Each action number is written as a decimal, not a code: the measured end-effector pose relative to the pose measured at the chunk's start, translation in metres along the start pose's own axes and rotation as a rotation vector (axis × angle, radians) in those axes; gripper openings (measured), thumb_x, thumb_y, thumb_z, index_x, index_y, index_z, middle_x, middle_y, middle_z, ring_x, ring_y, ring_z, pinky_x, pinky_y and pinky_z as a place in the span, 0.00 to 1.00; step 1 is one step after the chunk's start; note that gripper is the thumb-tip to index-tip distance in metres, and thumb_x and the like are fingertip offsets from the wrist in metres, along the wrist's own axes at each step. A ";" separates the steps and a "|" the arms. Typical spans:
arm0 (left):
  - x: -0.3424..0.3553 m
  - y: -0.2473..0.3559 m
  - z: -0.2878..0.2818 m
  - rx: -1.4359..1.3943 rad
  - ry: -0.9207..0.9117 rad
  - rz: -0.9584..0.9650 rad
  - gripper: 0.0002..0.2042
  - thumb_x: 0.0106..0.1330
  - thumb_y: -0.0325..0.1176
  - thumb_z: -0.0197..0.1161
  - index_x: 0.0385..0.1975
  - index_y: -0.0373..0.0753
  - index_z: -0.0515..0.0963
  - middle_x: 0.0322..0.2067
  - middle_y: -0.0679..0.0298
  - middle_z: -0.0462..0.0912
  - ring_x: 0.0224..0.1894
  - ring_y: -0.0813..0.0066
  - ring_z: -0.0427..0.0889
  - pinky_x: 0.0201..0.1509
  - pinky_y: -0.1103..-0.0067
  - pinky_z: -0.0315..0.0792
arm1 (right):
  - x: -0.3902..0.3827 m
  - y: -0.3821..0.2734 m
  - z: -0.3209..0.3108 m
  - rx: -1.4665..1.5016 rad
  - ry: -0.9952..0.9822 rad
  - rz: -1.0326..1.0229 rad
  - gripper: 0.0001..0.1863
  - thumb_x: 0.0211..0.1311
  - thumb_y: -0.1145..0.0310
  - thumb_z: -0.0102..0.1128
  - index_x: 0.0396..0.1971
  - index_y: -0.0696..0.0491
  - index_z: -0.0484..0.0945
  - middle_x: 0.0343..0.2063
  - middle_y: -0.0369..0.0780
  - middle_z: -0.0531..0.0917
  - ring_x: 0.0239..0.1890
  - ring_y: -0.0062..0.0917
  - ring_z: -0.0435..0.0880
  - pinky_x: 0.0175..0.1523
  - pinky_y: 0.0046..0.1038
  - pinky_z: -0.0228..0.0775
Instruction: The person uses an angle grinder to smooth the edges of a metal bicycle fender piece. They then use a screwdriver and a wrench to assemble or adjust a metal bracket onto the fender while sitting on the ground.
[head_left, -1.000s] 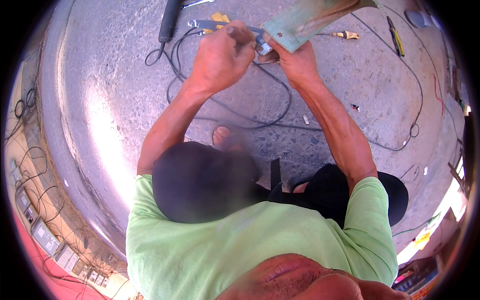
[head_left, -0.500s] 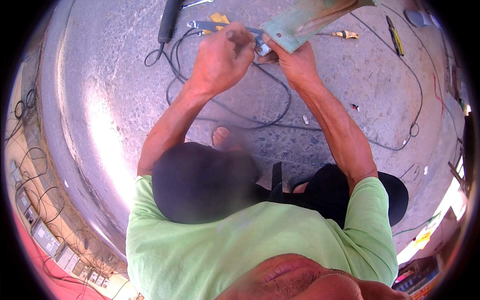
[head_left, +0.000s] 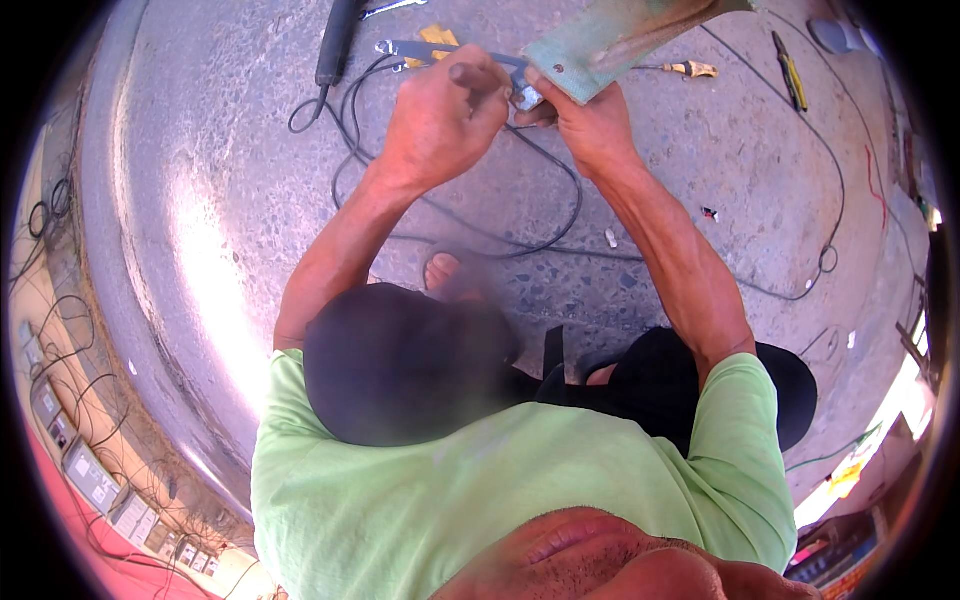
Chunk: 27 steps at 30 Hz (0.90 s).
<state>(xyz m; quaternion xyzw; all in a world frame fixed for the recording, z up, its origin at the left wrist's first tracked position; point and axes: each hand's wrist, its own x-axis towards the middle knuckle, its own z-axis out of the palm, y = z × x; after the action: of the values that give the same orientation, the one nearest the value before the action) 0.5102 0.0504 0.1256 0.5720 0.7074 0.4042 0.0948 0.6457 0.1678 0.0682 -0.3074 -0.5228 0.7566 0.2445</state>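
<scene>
My right hand (head_left: 597,128) is closed on the corner of a pale green, rust-stained metal plate (head_left: 585,55), which extends away to the upper right. Close beside it, my left hand (head_left: 448,118) is closed, its fingertips pinched near a small shiny metal part (head_left: 527,92) at the plate's edge. What sits inside the left fingers is hidden. Behind the left hand runs a flat blue-grey bar (head_left: 405,49) with a rounded, holed end. A yellow piece (head_left: 438,38) lies by that bar.
A black rod-shaped handle (head_left: 338,45) with a cable (head_left: 345,140) lies at the far left, near a wrench (head_left: 393,8). To the right are a screwdriver (head_left: 692,69) and a yellow-and-black hand tool (head_left: 790,75). Cables loop over the concrete floor (head_left: 240,150).
Hardly anything differs. Both hands keep the same place and grip, and the green metal plate shows at most a very slight shift.
</scene>
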 end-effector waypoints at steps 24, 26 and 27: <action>0.003 0.005 0.000 0.011 0.002 -0.080 0.03 0.63 0.29 0.62 0.33 0.37 0.78 0.26 0.53 0.83 0.28 0.53 0.85 0.34 0.69 0.79 | 0.001 -0.002 -0.001 0.028 -0.004 0.016 0.12 0.66 0.65 0.71 0.43 0.56 0.81 0.29 0.38 0.87 0.26 0.23 0.88 0.29 0.22 0.77; 0.004 0.006 -0.001 0.020 -0.027 -0.087 0.04 0.63 0.29 0.62 0.33 0.36 0.79 0.25 0.53 0.83 0.28 0.53 0.85 0.34 0.68 0.79 | 0.001 -0.001 0.000 0.036 0.004 0.018 0.13 0.66 0.66 0.71 0.44 0.57 0.81 0.30 0.39 0.87 0.26 0.24 0.88 0.30 0.23 0.78; 0.005 0.006 -0.002 0.025 -0.041 -0.091 0.04 0.63 0.29 0.62 0.32 0.36 0.79 0.25 0.53 0.83 0.28 0.52 0.85 0.34 0.68 0.79 | 0.001 0.000 -0.001 0.033 0.011 0.014 0.13 0.66 0.66 0.71 0.44 0.57 0.81 0.30 0.39 0.87 0.26 0.24 0.88 0.30 0.23 0.79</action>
<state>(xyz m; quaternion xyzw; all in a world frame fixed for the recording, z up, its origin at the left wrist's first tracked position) 0.5119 0.0541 0.1324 0.5487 0.7355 0.3787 0.1202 0.6454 0.1695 0.0681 -0.3111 -0.5066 0.7652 0.2471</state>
